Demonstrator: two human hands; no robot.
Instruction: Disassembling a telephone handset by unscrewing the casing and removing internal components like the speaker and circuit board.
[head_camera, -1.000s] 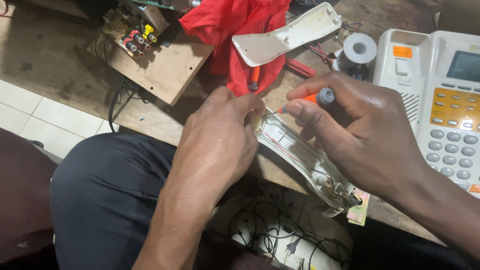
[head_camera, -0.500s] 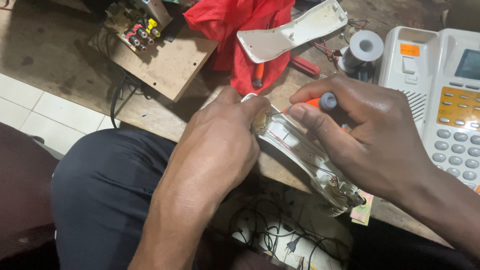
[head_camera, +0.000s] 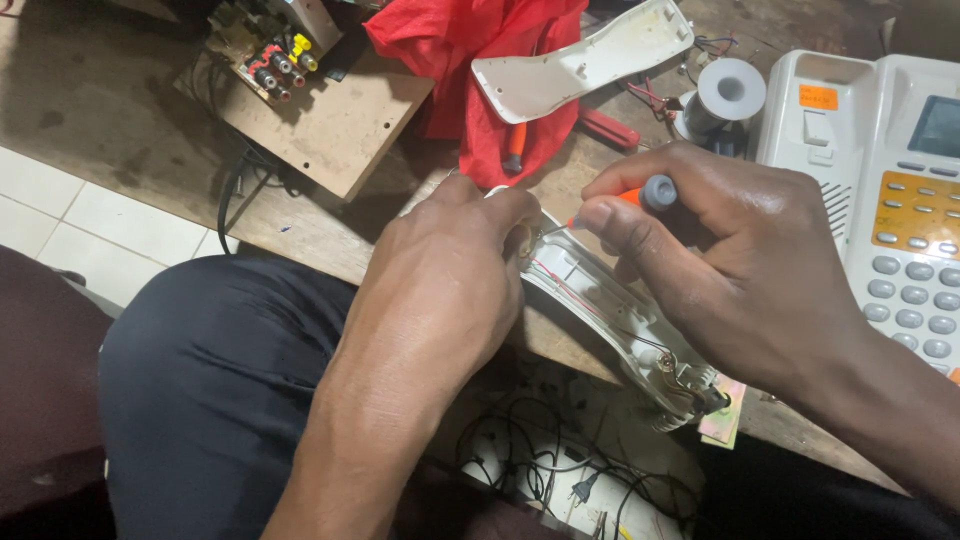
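Opened handset half (head_camera: 610, 320): white shell, inner side up, lying slantwise across the tabletop (head_camera: 120, 90) edge above my lap. Thin red and pale wires run along its channel to a small round part at the low end, which juts past the edge.

My left hand (head_camera: 450, 290) is clenched over the upper end of the shell, fingers wrapped round it and pinning it steady. My right hand (head_camera: 740, 260) grips a small screwdriver (head_camera: 645, 192), orange shaft with a grey cap, pinched between thumb and forefinger; the tip points down toward the upper end of the shell, just beside my left knuckles. The tip itself is hidden, so I cannot tell whether it is seated.

Judgement on method: keep the shell clamped hard, hold the driver in line with whatever it bears on, press lightly, and keep the tip clear of the wires.

Beyond my right hand: a white desk telephone base (head_camera: 880, 180) with grey keys and an orange panel, and a spool of solder wire (head_camera: 722, 98). Beyond my left hand: the other shell half (head_camera: 585, 62), resting on a red cloth (head_camera: 470, 60); further off, a circuit board on a wooden plate (head_camera: 330, 120). Below both hands, under the tabletop edge: a tangle of black cables (head_camera: 540, 470).
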